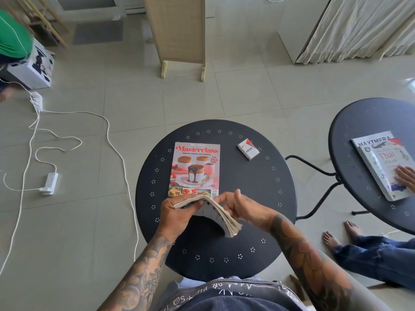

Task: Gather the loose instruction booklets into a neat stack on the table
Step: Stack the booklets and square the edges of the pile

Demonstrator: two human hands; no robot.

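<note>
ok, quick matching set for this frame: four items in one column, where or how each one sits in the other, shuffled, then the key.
Items
1. bundle of booklets
2. cookbook magazine
3. small white and red box
4. white book

Places
A. flat on the round table, left of centre
B. on the second table at right, another person's hand on it
C. bent, held in the left hand and right hand
D. far right part of the round table

Pairs: 1-C, 2-A, 3-D, 4-B
</note>
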